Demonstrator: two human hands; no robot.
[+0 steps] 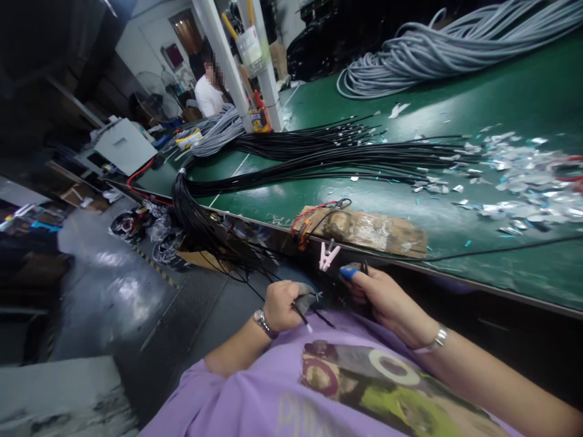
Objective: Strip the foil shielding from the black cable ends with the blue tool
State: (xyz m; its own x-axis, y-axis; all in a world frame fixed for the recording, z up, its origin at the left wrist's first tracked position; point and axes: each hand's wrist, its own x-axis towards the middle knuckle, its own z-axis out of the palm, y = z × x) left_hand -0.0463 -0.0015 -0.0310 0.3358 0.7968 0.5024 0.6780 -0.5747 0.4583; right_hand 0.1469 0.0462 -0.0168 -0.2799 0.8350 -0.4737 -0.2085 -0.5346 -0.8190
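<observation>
My left hand [281,305] is closed around a black cable [301,317]; thin coloured wires [318,296] stick out beside its fingertips. Another black cable end hangs just below that hand. To the right, my right hand [376,296] is curled, with blue wrapping on its thumb and dark coverings on its fingers. Whatever lies in its grip is too dark to make out. Between the hands and the table edge is a pale pink clothespin [328,255]. A bundle of black cables [189,203] drapes over the table edge to the left of my hands.
On the green table [314,110] lie a worn wooden block [380,233] with red wire, long black cables [319,162], a grey cable coil [423,57] and foil scraps [523,176]. White posts [223,57] rise at the back. A person [208,96] sits beyond.
</observation>
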